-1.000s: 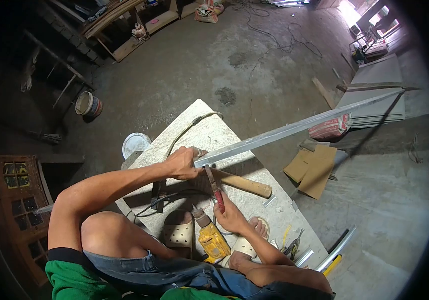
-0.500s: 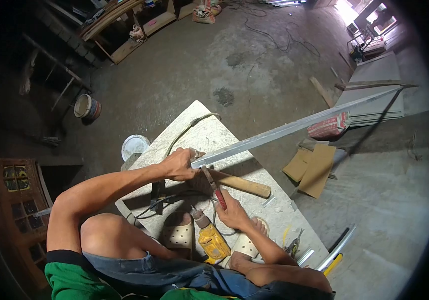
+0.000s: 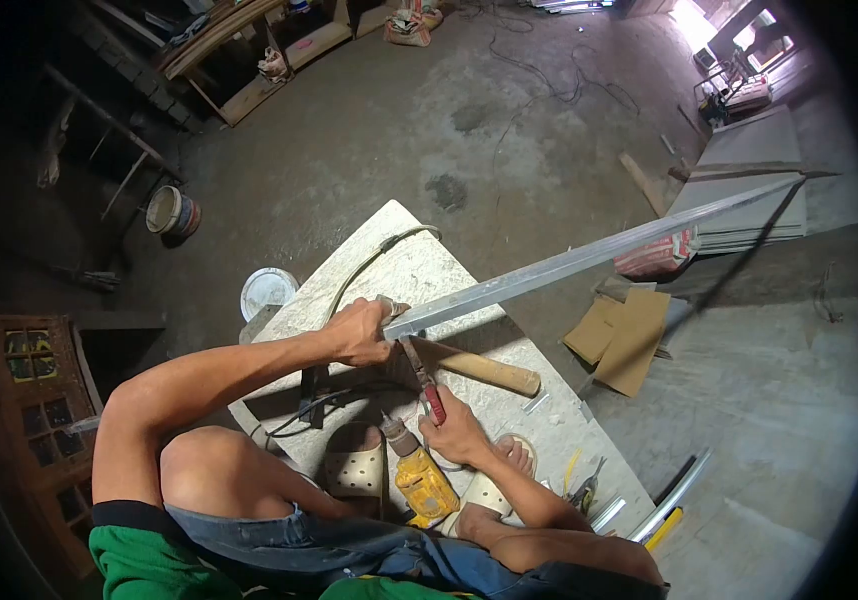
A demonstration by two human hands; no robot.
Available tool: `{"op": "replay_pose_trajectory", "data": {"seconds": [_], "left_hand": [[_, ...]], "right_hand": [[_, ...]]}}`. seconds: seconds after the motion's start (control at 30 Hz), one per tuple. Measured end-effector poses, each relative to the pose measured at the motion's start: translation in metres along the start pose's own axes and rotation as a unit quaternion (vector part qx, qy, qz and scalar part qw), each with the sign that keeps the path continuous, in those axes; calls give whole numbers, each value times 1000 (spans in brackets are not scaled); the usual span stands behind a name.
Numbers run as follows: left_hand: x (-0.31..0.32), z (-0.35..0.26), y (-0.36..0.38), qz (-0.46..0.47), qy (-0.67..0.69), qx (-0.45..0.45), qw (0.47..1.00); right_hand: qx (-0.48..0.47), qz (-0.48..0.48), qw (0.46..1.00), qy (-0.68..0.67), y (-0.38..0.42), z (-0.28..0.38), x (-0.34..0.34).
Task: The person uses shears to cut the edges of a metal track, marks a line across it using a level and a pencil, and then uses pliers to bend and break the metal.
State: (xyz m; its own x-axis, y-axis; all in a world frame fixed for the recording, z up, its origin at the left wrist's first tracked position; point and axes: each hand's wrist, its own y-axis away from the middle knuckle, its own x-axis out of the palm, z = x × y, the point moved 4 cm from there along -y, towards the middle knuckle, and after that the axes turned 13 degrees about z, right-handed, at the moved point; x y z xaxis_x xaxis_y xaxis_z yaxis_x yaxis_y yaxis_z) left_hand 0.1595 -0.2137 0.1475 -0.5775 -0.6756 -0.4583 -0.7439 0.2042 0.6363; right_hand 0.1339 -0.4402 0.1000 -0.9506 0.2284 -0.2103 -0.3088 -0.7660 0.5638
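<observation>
My left hand (image 3: 359, 330) is closed around the near end of a long grey metal channel (image 3: 539, 276), which slants up to the right. Red-handled tin snips (image 3: 433, 398) are gripped in my right hand (image 3: 457, 430), their jaws at the channel's near end; whether they bite into it I cannot make out. Just beyond the snips lies a wooden handle (image 3: 484, 370), its other end hidden near my left hand. A yellow power drill (image 3: 424, 485) rests between my feet, its bit pointing towards the snips.
Under the work is a whitish board (image 3: 349, 275) with a cable (image 3: 389, 243) across it. Beside it stand a white bucket (image 3: 269, 292) and cardboard pieces (image 3: 634, 340). Pliers (image 3: 586, 488) and metal strips (image 3: 679, 497) lie right. The channel's far end reaches stacked panels (image 3: 749, 150).
My right hand has shifted slightly left, swinging the snips' handles with it. The channel has rolled a little, showing more of its grooved face. My left hand keeps its grip.
</observation>
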Motion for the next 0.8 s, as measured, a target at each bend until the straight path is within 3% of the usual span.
{"op": "replay_pose_trajectory", "data": {"seconds": [0.23,0.37,0.43,0.57,0.63,0.77,0.8], "left_hand": [[-7,-4,1,7,6,26,1000],[6,15,-7,-34,11,79,996],[5,2,0,-14,-2,24,1000],[16,12,-7,-21,-7,33,999],[18,18,-11,-17,-11,17,1000],[13,1,0,-29,-25,-12,999],[14,0,1,-29,-24,-13,999]], "right_hand": [[-11,-66,997,27,-10,-3,1],[-15,-20,1000,-5,-5,0,-2],[-219,-146,965,22,-4,-3,2],[-212,-102,971,36,-5,-8,7],[-138,-41,989,-15,-3,0,4],[-122,-63,991,-4,2,7,1],[-77,-41,996,1,4,12,-2]]}}
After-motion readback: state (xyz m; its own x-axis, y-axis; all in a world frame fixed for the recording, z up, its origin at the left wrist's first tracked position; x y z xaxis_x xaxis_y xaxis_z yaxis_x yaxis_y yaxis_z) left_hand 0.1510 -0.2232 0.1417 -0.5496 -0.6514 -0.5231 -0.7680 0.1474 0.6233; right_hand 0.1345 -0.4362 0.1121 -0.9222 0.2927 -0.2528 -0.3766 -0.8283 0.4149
